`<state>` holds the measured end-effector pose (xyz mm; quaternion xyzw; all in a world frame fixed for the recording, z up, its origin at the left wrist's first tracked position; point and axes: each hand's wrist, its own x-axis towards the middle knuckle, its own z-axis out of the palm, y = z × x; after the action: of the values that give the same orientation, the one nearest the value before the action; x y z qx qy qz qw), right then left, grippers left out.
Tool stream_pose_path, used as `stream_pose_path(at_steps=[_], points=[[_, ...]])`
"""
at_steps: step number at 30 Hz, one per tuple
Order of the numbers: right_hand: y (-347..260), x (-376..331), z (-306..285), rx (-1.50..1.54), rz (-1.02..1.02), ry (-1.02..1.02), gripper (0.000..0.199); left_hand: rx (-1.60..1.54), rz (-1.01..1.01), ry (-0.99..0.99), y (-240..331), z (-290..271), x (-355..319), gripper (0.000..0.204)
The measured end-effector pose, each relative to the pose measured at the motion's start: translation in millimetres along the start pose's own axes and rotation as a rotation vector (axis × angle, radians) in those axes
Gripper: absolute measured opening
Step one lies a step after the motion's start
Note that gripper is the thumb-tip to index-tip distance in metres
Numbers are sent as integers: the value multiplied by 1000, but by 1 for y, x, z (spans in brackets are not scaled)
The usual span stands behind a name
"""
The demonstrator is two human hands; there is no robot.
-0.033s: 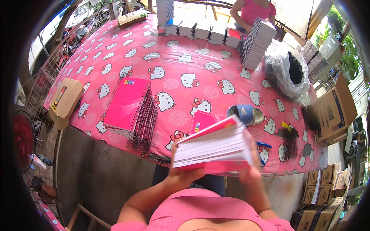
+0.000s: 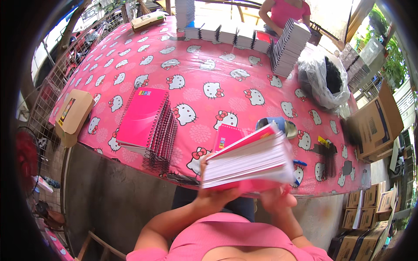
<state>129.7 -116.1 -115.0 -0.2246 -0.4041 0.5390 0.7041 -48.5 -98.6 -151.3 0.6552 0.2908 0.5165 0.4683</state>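
Observation:
A thick bundle of white pages with pink covers (image 2: 248, 163) is tilted in front of me, over the table's near edge. My left hand (image 2: 215, 198) is closed around its left end, thumb along the lower side. Under the lower right corner is my right hand (image 2: 278, 201), touching the bundle; its fingers are partly hidden and blurred. Behind the bundle a pink notebook (image 2: 228, 135) lies on the table, partly covered from sight. To the left stands a stack of pink coil-bound notebooks (image 2: 146, 117). A blue patterned object (image 2: 275, 122) and a blue pen (image 2: 299, 162) lie to the right.
The table has a pink printed cover (image 2: 196, 93). Black wire coils (image 2: 326, 163) and a plastic bag with black contents (image 2: 324, 82) are at right, near a cardboard box (image 2: 376, 124). Notebook stacks (image 2: 289, 50) line the far side, where another person (image 2: 289, 15) stands. Cardboard trays (image 2: 75, 113) sit left.
The bundle has shifted slightly to the right. My right hand has slid from its right edge down to beneath the lower corner. My left hand keeps its hold.

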Motion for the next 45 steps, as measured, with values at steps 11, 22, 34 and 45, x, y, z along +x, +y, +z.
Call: stream_pose_path(at_steps=[11, 22, 34, 45], points=[[-63, 98, 18, -509, 174, -76, 65, -332, -45, 318, 28, 61, 47, 89], [-19, 196, -6, -1492, 369, -1051, 84, -253, -437, 302, -24, -23, 84, 77], [-13, 101, -49, -585, 418, 142, 22, -229, -441, 192, -15, -18, 85, 68], [-14, 117, -64, -869, 253, 95, 28, 207, -184, 191, 14, -24, 102, 69]])
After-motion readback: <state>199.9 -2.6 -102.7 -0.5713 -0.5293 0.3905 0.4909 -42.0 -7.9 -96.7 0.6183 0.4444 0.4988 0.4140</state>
